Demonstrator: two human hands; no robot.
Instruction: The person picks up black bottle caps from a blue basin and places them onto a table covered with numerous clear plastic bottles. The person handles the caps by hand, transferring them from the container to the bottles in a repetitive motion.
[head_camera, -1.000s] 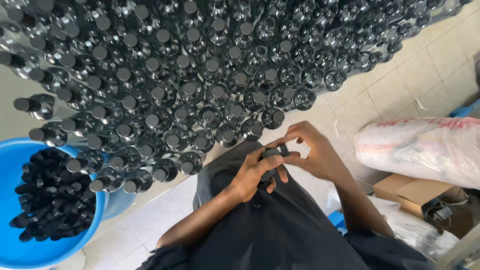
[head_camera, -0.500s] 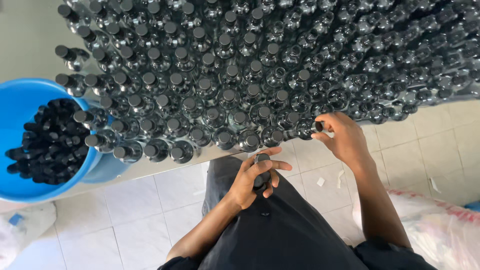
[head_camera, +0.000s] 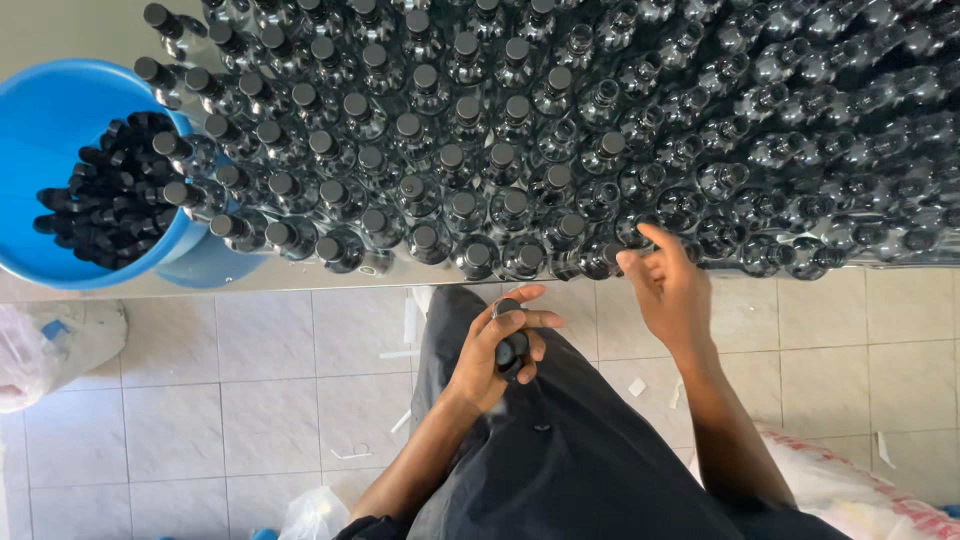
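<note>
The left hand (head_camera: 495, 350) sits mid-frame over the person's lap, fingers wrapped around a small dark bottle (head_camera: 511, 345). The right hand (head_camera: 668, 285) has its fingers spread loose, touching the front row of clear bottles (head_camera: 620, 235). A blue bucket (head_camera: 60, 110) of black caps (head_camera: 100, 205) sits upper left.

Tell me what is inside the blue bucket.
The blue bucket holds a heap of black caps piled toward its right side. Bottles at the table edge overlap its rim, hiding some caps; its bottom under the heap is covered.
</note>
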